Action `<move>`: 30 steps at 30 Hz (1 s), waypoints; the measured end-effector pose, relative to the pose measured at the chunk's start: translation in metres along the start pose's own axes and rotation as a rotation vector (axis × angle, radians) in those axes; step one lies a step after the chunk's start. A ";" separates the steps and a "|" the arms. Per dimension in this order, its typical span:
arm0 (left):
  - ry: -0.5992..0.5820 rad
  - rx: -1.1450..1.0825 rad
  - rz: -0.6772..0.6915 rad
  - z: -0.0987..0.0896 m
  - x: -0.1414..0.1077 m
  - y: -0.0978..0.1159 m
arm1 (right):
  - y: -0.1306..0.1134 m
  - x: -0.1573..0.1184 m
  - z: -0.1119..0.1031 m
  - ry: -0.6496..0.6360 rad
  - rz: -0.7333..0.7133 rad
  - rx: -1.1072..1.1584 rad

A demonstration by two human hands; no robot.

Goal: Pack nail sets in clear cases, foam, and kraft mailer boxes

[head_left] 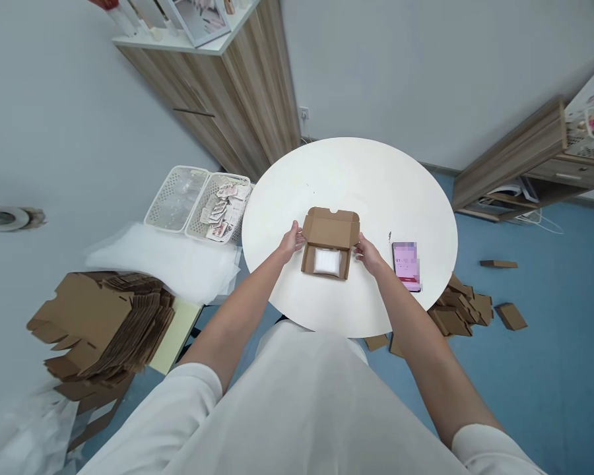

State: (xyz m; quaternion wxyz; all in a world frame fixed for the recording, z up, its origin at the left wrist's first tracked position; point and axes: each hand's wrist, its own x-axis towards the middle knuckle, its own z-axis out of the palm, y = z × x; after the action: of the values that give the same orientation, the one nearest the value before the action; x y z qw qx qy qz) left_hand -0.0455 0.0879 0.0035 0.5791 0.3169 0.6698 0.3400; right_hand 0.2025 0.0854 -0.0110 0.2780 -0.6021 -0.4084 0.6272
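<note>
A small brown cardboard box (330, 227) stands on the white round table with its lid raised at the far side. Inside it lies a white wrapped packet (327, 261). My left hand (291, 241) is at the box's left side, its fingers against the edge where lid and tray meet. On the opposite side, my right hand (368, 254) holds the lid's right edge between thumb and fingers; some fingertips are hidden.
A phone (406, 266) lies on the round table (351, 171) at right. On the left are white baskets (175, 198), one with printed cards, white foam sheets (163, 260) and a stack of flat cardboard blanks (99, 323). Several folded boxes (458, 310) lie on the floor at right.
</note>
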 end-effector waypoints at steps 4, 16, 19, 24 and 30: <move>-0.036 -0.034 0.012 -0.002 -0.007 -0.003 | -0.002 -0.005 0.008 -0.026 -0.031 -0.013; -0.144 -0.047 0.061 -0.033 -0.047 -0.030 | 0.015 -0.055 0.039 -0.032 -0.061 -0.102; -0.165 0.038 0.067 -0.035 -0.046 -0.027 | 0.014 -0.057 0.041 0.030 -0.031 -0.108; -0.231 0.155 0.109 -0.033 -0.039 -0.020 | 0.012 -0.060 0.038 0.023 -0.041 -0.102; -0.348 0.220 0.118 -0.033 -0.035 -0.023 | 0.016 -0.075 0.033 -0.006 -0.063 -0.068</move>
State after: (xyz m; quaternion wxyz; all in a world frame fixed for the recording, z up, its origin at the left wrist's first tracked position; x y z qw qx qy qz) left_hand -0.0748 0.0434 0.0074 0.6271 0.4708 0.5730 0.2382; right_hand 0.1818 0.0085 0.0135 0.2759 -0.5962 -0.4488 0.6058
